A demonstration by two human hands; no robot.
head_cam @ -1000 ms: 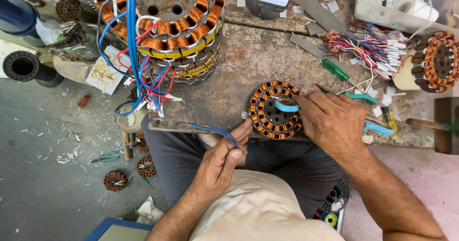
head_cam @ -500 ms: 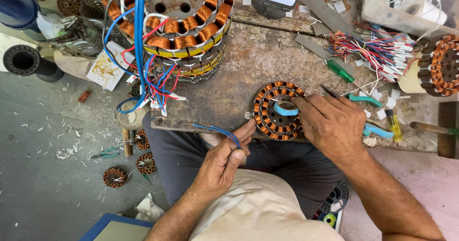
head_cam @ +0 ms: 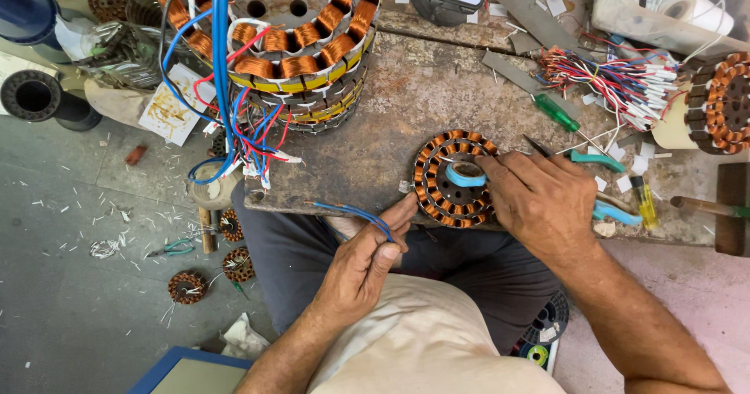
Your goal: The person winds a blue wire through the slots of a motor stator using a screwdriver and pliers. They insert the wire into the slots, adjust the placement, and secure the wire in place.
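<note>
The left hand point(head_cam: 367, 257) pinches a pair of blue wires point(head_cam: 353, 213) between thumb and fingers, just off the near edge of the workbench point(head_cam: 406, 105). Just beyond, the right hand point(head_cam: 543, 198) presses flat on a copper-wound stator point(head_cam: 453, 179) (a light-blue ring point(head_cam: 466, 177) sits at its hub), gripping nothing I can see. This looks like lead fitting; feeding those ends into the windings would want a steady stator. Farther back stands a stack of stators point(head_cam: 297, 50).

A worn, stained stone-grey surface point(head_cam: 437, 89) stands over a dusty grey concrete floor point(head_cam: 70, 308) strewn with white scraps, under flat even light, with paler pinkish floor point(head_cam: 703, 284) at the right and a blue-framed board point(head_cam: 187, 370) at the bottom edge.
</note>
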